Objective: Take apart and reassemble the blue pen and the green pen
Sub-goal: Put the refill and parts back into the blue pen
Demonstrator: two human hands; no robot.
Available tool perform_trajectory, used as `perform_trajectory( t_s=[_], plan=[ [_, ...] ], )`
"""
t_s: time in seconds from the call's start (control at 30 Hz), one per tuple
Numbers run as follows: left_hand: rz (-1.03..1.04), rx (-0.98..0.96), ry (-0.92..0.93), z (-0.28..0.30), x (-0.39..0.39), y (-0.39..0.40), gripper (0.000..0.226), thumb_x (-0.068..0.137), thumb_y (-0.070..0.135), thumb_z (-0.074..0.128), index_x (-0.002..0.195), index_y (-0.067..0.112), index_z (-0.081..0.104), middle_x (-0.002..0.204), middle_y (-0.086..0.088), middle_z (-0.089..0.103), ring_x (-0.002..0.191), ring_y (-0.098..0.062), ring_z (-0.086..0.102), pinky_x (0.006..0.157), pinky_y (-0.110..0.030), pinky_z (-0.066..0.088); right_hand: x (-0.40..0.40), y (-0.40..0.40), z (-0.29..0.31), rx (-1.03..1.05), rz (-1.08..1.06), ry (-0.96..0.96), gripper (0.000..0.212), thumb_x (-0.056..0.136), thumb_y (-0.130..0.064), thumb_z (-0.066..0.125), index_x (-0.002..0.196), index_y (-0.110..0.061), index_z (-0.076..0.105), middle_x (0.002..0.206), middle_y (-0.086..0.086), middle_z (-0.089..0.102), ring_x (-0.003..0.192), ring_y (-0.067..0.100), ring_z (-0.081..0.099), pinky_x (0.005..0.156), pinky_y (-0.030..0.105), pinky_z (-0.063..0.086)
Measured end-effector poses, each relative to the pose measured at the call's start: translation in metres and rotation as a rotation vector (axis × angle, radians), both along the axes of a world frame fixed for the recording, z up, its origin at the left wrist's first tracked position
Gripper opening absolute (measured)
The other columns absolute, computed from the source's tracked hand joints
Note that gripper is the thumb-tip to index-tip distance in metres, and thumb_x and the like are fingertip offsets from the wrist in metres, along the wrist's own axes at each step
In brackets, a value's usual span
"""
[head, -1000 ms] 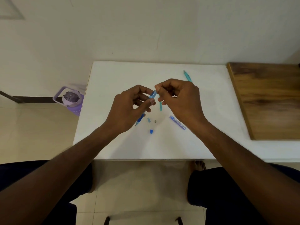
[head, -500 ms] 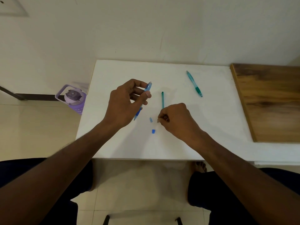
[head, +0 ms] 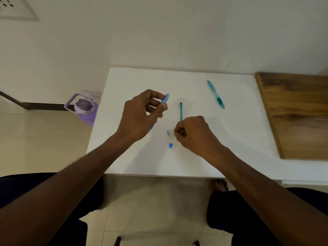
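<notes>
My left hand (head: 142, 114) grips the blue pen barrel (head: 165, 99), tilted, its upper end sticking out past my fingers above the white table (head: 230, 139). My right hand (head: 193, 134) rests low on the table with fingertips pinched together at a tiny part that I cannot make out. A thin teal refill tube (head: 180, 110) lies just beyond that hand. A small pale blue piece (head: 167, 132) and a small blue cap piece (head: 170, 145) lie between my hands. The whole green pen (head: 215, 94) lies at the back right.
A wooden board (head: 298, 114) covers the table's right side. A purple water bottle (head: 83, 108) stands on the floor to the left of the table. My knees are below the table's front edge.
My right hand left the blue barrel, dropped to the table and pinched at a small part. The left hand kept the barrel and shifted slightly left. The blue refill by my right hand is hidden.
</notes>
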State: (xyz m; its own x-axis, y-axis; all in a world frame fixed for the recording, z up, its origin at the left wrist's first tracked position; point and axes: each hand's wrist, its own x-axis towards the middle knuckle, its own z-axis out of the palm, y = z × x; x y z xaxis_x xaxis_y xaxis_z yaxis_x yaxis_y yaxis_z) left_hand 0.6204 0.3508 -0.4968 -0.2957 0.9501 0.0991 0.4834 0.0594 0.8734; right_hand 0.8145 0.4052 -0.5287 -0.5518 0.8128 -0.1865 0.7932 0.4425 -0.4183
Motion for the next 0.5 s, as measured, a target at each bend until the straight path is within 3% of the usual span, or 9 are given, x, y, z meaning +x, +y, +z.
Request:
perform_trajectory(
  t_s=[0.23, 0.3, 0.37, 0.43, 0.5],
  plan=[
    [-0.036, -0.014, 0.051, 0.0, 0.001, -0.003, 0.021, 0.098, 0.04, 0.07, 0.116, 0.028, 0.069, 0.091, 0.016, 0.079, 0.078, -0.001, 0.076, 0.077, -0.036, 0.065, -0.003, -0.002, 0.005, -0.04, 0.014, -0.032, 0.018, 0.098, -0.028, 0.074, 0.111, -0.015, 0.077, 0.102, 0.003, 0.076, 0.082, 0.01, 0.061, 0.091, 0.019, 0.05],
    [-0.073, -0.021, 0.05, 0.001, 0.003, -0.004, 0.02, 0.098, 0.038, 0.071, 0.115, 0.028, 0.069, 0.09, 0.015, 0.079, 0.078, -0.002, 0.076, 0.076, -0.036, 0.064, -0.001, 0.001, 0.015, -0.088, -0.039, 0.109, 0.009, 0.098, -0.023, 0.074, 0.104, -0.017, 0.076, 0.094, -0.003, 0.075, 0.078, 0.01, 0.065, 0.086, 0.021, 0.055],
    [-0.113, -0.036, 0.048, 0.003, 0.005, -0.006, 0.017, 0.098, 0.036, 0.072, 0.113, 0.029, 0.069, 0.09, 0.014, 0.079, 0.08, -0.004, 0.076, 0.075, -0.033, 0.063, 0.004, 0.012, 0.027, -0.169, -0.182, 0.368, 0.004, 0.099, -0.017, 0.072, 0.096, -0.018, 0.075, 0.086, -0.007, 0.076, 0.075, 0.011, 0.071, 0.078, 0.021, 0.059],
    [-0.137, -0.047, 0.063, 0.004, 0.007, -0.007, 0.015, 0.098, 0.035, 0.072, 0.112, 0.029, 0.07, 0.09, 0.011, 0.078, 0.083, -0.006, 0.075, 0.073, -0.034, 0.061, 0.008, 0.022, 0.038, -0.275, -0.311, 0.582, 0.007, 0.1, -0.015, 0.07, 0.097, -0.019, 0.074, 0.083, -0.008, 0.078, 0.076, 0.011, 0.074, 0.075, 0.02, 0.061],
    [-0.154, -0.058, 0.067, 0.005, 0.01, -0.007, 0.015, 0.098, 0.032, 0.072, 0.112, 0.028, 0.071, 0.09, 0.01, 0.077, 0.087, -0.01, 0.074, 0.074, -0.04, 0.06, 0.01, 0.025, 0.044, -0.333, -0.347, 0.668, 0.005, 0.102, -0.018, 0.069, 0.102, -0.019, 0.074, 0.084, -0.008, 0.078, 0.079, 0.011, 0.075, 0.078, 0.022, 0.063]
  ],
)
